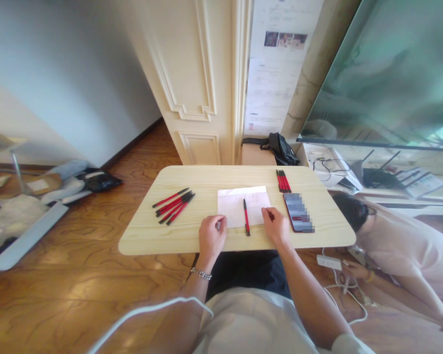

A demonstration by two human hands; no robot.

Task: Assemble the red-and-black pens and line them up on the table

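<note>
Pale table (pixel 143 241): one pen (pixel 246 216) on the paper (pixel 231 201), overhanging its six o'clock edge.
Left hand (pixel 212 238) at the paper's eight o'clock, right hand (pixel 278 227) at four; fingers curled, whether pinching paper I cannot tell. Further out, loose pens (pixel 174 204) at nine, pen row (pixel 283 181) at two, phone (pixel 295 211) at three.

Single head cam, worn by the person, facing fwd & down. Wide FOV: torso (pixel 243 327) v. close at btm, L hand (pixel 213 238) & R hand (pixel 277 227) over near edge of counter (pixel 203 178) mid-frame, cream panelling (pixel 192 64) farther off up top.
</note>
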